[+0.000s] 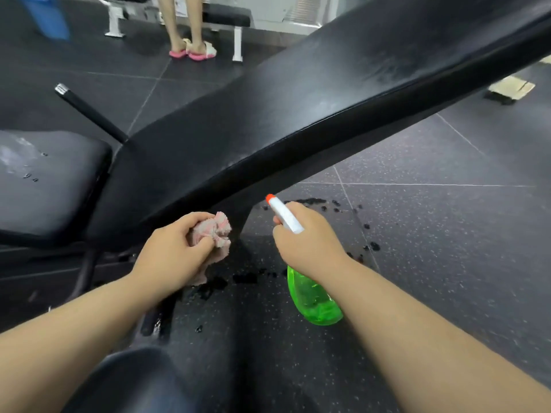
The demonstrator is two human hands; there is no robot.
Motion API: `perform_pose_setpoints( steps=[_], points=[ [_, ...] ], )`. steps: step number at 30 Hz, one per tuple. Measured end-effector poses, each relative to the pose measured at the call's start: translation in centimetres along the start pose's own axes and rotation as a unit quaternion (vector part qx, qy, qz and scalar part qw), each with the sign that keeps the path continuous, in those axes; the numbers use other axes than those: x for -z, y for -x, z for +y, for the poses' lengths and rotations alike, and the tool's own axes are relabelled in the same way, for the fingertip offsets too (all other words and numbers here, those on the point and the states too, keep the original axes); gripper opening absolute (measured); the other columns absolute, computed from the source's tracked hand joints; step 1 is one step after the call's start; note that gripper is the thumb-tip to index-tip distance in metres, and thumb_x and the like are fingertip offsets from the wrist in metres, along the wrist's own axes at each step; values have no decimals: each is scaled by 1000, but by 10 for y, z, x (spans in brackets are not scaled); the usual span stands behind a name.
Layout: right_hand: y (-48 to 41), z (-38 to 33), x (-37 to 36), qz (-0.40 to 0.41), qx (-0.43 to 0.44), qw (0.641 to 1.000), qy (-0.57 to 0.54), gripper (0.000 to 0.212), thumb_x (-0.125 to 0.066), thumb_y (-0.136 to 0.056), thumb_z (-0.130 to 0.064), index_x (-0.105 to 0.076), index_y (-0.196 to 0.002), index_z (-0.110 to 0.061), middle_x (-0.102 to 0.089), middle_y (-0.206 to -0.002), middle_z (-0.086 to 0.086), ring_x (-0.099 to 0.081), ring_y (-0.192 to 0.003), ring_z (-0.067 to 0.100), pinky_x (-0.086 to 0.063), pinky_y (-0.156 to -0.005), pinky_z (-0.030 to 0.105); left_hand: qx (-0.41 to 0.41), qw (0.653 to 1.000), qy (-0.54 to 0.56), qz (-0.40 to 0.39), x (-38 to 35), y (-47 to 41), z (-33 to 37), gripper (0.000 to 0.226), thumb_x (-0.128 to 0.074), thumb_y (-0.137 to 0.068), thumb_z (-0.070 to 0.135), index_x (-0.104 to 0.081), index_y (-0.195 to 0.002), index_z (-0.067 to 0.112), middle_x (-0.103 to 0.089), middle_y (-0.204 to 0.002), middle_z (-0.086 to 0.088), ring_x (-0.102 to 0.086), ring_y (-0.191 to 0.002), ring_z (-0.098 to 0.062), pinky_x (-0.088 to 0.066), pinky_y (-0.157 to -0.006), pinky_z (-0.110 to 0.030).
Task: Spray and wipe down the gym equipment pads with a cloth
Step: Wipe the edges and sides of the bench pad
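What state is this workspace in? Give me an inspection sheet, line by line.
Surface: back pad tilted, spray film on it; seat pad with wet patch and drops.
Job's things: cloth bunched up; green bottle, nozzle toward back pad.
Clutter: wet spots on floor below the pad; cardboard far right.
Hands: left hand grips cloth; right hand grips bottle.
Cables: nothing seen.
Surroundings: second bench behind, a person's legs in pink slippers beside it.
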State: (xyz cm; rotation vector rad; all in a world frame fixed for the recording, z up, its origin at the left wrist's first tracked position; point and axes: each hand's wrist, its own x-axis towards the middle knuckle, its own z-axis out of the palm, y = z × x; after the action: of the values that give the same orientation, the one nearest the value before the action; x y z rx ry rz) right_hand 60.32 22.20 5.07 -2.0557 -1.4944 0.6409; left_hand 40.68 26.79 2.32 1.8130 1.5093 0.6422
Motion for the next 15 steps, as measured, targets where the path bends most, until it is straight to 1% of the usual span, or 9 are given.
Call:
perform_pose_setpoints(
  steps=[2, 4, 7, 8, 9, 10, 11, 13, 15],
  points=[
    [0, -11, -19, -29, 11, 999, 10, 8, -47, -93, -21, -54, -98, -20, -58, -90, -1, -58, -83, 25, -51, -76, 39, 30, 999, 11, -7, 12, 3, -20, 30, -58, -88, 19, -60, -102, 45, -67, -88, 16, -67, -52, -7, -48, -48, -12],
    [0, -21, -38, -59, 20, 998, 16, 10, -46, -93, -20, -53, -100, -21, -58, -90, -2, -58, -84, 25, -51, -76, 39, 52, 999, 13, 1, 22, 7, -36, 28, -57, -89, 19, -61, -101, 44, -68, -88, 15, -68, -50, -10, -52, -48, -17],
    [0, -34, -70, -104, 34, 993, 54, 9, -47, -92, -20, -52, -99, -20, -56, -89, -4, -57, -83, 24, -51, -74, 38, 76, 996, 7, 35, 35, 14, -65, 25, -58, -89, 19, -60, -99, 42, -68, -88, 15, -65, -62, 3, -44, -48, -8],
    [0, -37, -81, -119, 40, 989, 75, 7, -47, -91, -21, -52, -97, -20, -55, -88, -4, -56, -82, 24, -49, -71, 37, 88, 995, 6, 47, 39, 14, -76, 24, -59, -89, 20, -61, -99, 42, -68, -90, 15, -65, -68, 3, -44, -52, -9],
    [1, -41, -94, -137, 49, 985, 98, 6, -47, -91, -21, -51, -94, -20, -54, -87, -5, -54, -80, 24, -45, -67, 35, 105, 992, 8, 62, 45, 15, -87, 22, -59, -88, 22, -62, -98, 42, -68, -93, 15, -64, -75, 0, -44, -61, -12],
    [2, -46, -108, -155, 56, 979, 116, 5, -47, -90, -22, -50, -94, -20, -54, -87, -5, -53, -79, 24, -41, -65, 34, 125, 989, 14, 77, 50, 17, -99, 20, -59, -87, 24, -63, -97, 41, -68, -94, 16, -63, -83, -3, -45, -69, -20],
    [2, -48, -116, -167, 61, 976, 126, 5, -46, -90, -22, -49, -94, -20, -53, -87, -5, -53, -80, 24, -38, -64, 33, 141, 986, 24, 88, 54, 17, -105, 18, -59, -87, 25, -64, -96, 40, -67, -93, 18, -62, -89, -8, -45, -73, -26],
    [4, -55, -140, -199, 75, 968, 133, 3, -46, -91, -22, -47, -93, -20, -50, -84, -7, -51, -80, 23, -35, -61, 33, 173, 977, 39, 115, 65, 22, -124, 18, -58, -86, 26, -66, -97, 38, -66, -91, 20, -62, -91, -11, -43, -72, -25],
    [5, -59, -156, -220, 86, 963, 132, 3, -45, -92, -21, -46, -95, -20, -46, -81, -8, -49, -80, 22, -33, -59, 32, 189, 971, 50, 136, 72, 26, -135, 20, -57, -88, 21, -67, -101, 32, -66, -93, 16, -63, -84, -8, -45, -59, -17]
  ],
)
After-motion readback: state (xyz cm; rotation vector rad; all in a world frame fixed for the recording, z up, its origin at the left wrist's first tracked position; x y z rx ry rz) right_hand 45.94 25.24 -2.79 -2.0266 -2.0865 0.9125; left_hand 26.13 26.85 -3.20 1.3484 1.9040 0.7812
